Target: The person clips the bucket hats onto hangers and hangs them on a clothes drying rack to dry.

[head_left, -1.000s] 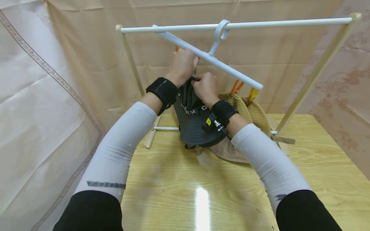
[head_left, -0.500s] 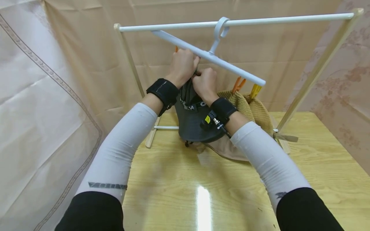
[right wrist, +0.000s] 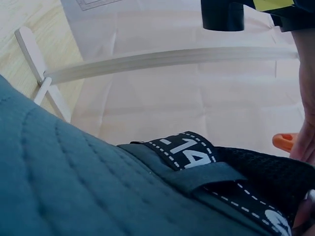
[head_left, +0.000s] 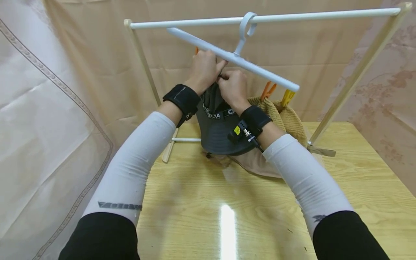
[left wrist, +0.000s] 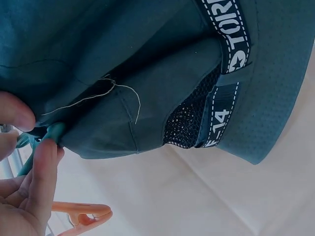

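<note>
A dark green bucket hat (head_left: 221, 135), banded with black lettered tape, hangs beneath the left half of a white hanger (head_left: 260, 70). My left hand (head_left: 203, 70) is just under the hanger bar and pinches a green clothespin (left wrist: 55, 132) at the hat's gathered top, as the left wrist view shows. Close beside it, my right hand (head_left: 234, 88) pinches the same edge of the hat; its fingertips are partly hidden. A loose pale thread (left wrist: 88, 98) lies on the hat. An orange clothespin (left wrist: 86, 214) is near my left hand.
The hanger hooks over a white-railed rack (head_left: 308, 16) and tilts down to the right. Orange (head_left: 268, 91) and yellow (head_left: 287, 97) clothespins hold a tan knitted hat (head_left: 292, 121) on its right half. Beige fabric (head_left: 260, 166) lies below on the wooden table (head_left: 195, 216).
My right hand has moved slightly up toward my left hand, raising the hat's top edge. The left hand keeps its place under the hanger. The head view has shifted a little.
</note>
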Demonstrator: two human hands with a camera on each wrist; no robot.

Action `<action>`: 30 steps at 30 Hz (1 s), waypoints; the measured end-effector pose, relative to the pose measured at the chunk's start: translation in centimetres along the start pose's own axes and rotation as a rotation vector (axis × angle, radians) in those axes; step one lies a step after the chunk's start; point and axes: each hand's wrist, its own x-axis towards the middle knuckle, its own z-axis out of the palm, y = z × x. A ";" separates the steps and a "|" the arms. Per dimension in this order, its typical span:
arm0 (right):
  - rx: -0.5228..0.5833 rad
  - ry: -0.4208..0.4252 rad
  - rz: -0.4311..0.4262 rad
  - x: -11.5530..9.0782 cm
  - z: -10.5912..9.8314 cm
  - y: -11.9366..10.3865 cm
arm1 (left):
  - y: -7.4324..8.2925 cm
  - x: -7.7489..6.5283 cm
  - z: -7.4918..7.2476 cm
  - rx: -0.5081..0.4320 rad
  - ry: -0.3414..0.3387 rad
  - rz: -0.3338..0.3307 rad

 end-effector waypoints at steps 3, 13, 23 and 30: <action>0.018 -0.032 0.028 0.0 -0.2 0.1 | 0.0 -0.1 0.1 -0.012 0.003 -0.015; 0.026 -0.130 0.110 -0.2 -0.9 0.0 | -0.2 -0.4 0.2 -0.030 0.045 -0.044; 0.226 -0.202 0.172 -0.8 -1.3 1.5 | -0.6 -1.1 0.6 -0.030 0.030 -0.030; 0.234 -0.219 0.197 -1.3 -1.6 2.0 | -0.5 -1.5 0.8 -0.022 0.034 -0.050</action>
